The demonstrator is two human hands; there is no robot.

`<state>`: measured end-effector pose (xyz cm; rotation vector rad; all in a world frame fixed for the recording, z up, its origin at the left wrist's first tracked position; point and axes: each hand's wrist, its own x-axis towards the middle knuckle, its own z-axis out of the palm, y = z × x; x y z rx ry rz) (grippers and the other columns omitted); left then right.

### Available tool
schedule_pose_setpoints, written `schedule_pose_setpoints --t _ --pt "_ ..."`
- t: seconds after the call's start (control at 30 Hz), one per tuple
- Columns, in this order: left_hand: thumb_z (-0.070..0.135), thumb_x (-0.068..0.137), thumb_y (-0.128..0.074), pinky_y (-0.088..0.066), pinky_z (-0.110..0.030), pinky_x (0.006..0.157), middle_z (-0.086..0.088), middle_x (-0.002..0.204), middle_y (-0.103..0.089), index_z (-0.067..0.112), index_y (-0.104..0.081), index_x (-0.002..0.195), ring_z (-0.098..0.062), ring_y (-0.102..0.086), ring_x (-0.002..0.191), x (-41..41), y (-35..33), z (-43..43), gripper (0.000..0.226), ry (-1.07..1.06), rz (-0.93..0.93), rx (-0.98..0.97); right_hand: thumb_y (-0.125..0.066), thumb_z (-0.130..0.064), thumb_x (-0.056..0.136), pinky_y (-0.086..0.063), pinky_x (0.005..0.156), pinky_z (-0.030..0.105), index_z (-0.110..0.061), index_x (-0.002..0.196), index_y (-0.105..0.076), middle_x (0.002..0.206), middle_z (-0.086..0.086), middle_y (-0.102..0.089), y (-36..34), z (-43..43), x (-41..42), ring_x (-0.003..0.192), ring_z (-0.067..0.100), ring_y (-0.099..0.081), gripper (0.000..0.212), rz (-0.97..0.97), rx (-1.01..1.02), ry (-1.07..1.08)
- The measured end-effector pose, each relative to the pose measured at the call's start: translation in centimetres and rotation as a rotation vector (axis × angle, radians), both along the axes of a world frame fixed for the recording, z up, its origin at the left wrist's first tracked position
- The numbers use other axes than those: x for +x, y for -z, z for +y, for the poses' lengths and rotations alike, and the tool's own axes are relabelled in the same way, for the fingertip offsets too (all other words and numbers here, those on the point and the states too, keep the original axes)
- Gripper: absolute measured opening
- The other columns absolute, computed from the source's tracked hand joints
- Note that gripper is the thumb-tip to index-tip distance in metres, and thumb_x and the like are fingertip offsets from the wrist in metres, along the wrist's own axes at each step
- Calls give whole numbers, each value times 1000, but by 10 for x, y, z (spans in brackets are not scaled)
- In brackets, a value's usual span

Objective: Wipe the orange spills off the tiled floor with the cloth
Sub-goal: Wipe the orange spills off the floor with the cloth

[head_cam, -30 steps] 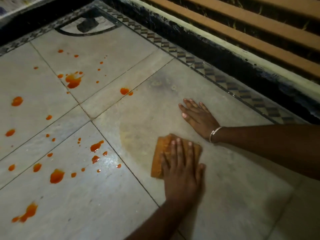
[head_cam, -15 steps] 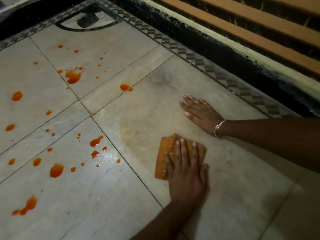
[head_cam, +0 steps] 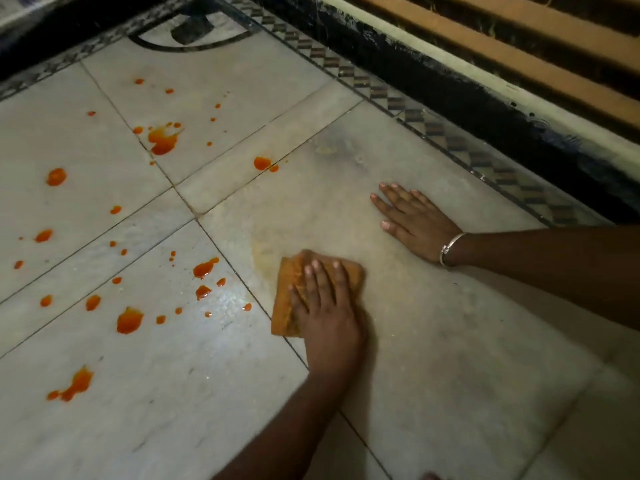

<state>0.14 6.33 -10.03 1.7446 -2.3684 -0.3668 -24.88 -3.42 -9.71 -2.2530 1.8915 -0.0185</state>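
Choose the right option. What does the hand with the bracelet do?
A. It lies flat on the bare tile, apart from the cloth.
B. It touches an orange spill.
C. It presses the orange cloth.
A: the right hand, which wears the bracelet, lies flat on the tiled floor, while the left hand presses the cloth.

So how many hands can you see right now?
2. The left hand presses flat on the orange cloth near the middle. The right hand, wearing a bracelet, lies flat on the tiled floor just beyond it. I see no others.
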Motion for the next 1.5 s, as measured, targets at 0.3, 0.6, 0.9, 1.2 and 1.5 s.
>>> schedule_pose_setpoints --t 0.3,0.6,0.9,1.2,1.5 --pt "29 105 -49 -55 -41 65 -12 97 -76 14 -75 108 -31 -71 76 11 -109 -28 31 -213 826 616 3 -63 91 6 121 32 -35 159 1 167 -6 9 -7 -3 -1 152 8 13 74 -57 70 -6" --pt "31 106 -50 -46 -38 107 -13 145 -61 10 -54 147 -31 -59 130 72 -95 -113 46 -442 566 271 -5 -61 98 5 124 40 -32 159 -1 168 -5 9 -8 -1 14 153 11 12 68 -49 102 83" --pt "69 103 -12 16 -62 124 -11 172 21 25 8 165 -31 26 157 12 -8 -68 79 -43 -95 94 -5 -58 97 -1 125 47 -28 160 -5 168 1 5 4 -1 43 154 18 7 70 44 -63 40" --pt "76 99 -12 9 -60 126 -22 171 16 35 2 166 -40 19 158 47 -4 -144 79 -93 -102 29 -17 -49 103 -12 124 49 -26 159 -16 168 3 -13 13 0 45 154 21 -11 61 56 -106 29" --pt "68 104 -22 7 -56 128 -22 172 4 33 -8 166 -37 9 160 -13 -1 -68 73 335 -105 -28 -17 -50 101 -4 123 33 -29 156 -29 165 -7 -21 4 -8 40 152 8 -14 60 -270 -43 104"
